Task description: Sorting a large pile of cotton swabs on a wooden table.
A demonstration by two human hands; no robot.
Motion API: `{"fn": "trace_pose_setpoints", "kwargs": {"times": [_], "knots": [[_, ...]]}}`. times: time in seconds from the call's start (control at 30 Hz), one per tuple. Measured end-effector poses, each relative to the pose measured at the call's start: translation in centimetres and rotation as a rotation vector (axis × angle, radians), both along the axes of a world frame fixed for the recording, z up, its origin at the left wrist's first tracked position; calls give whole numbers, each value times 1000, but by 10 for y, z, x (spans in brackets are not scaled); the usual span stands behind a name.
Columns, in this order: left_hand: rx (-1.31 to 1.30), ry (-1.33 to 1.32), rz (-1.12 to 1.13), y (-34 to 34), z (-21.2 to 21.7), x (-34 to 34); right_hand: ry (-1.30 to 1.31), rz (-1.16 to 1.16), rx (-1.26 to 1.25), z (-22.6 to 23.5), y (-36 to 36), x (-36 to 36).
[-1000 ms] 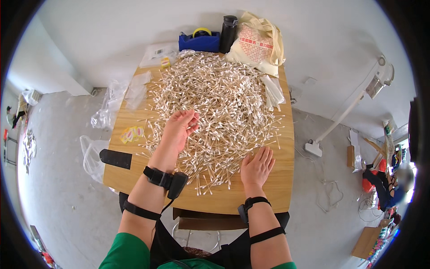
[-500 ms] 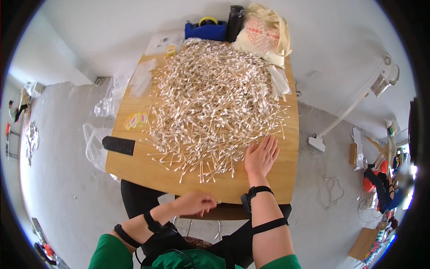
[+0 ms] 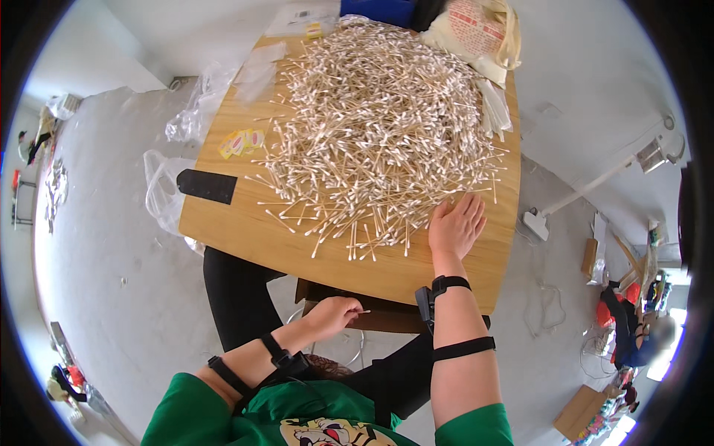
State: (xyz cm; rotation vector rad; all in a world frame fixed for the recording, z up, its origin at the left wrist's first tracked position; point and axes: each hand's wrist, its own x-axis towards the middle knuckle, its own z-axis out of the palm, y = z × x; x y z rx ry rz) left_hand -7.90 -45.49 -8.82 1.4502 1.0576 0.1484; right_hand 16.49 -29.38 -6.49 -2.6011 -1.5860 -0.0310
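Note:
A broad heap of cotton swabs (image 3: 387, 126) with white tips and thin wooden sticks covers much of the wooden table (image 3: 476, 286). My right hand (image 3: 455, 225) lies flat on the tabletop at the heap's near right edge, fingers stretched out and pointing away from me. Below the table's front edge, my left hand (image 3: 336, 316) is closed in a pinch. A single cotton swab (image 3: 364, 311) pokes out to the right from its fingertips, above a brown box-like piece (image 3: 383, 321) partly tucked under the table.
Yellow-and-white labels (image 3: 242, 142) and a black strip (image 3: 207, 186) lie on the left of the table. Clear plastic bags (image 3: 167, 189) hang off that side. At the back stand a blue tape dispenser (image 3: 378, 10) and a cream cloth bag (image 3: 476, 33).
My view has tipped, so the table sits higher in it. My left hand has drawn back from the table's front edge, and the swab in it now shows plainly. The right hand stays flat.

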Motion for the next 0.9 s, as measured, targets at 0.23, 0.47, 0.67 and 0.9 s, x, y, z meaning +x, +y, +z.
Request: {"fn": "trace_pose_setpoints", "kwargs": {"times": [0.23, 0.47, 0.67, 0.9], "knots": [[254, -112, 108, 22, 55, -24, -26, -5, 7, -5, -2, 1], [977, 641, 505, 123, 19, -72, -27, -9, 7, -2, 0, 2], [660, 707, 556, 202, 40, -22, -26, 2, 12, -1, 0, 0], [786, 457, 541, 250, 59, 55, -32, 15, 35, -2, -2, -1]]}}
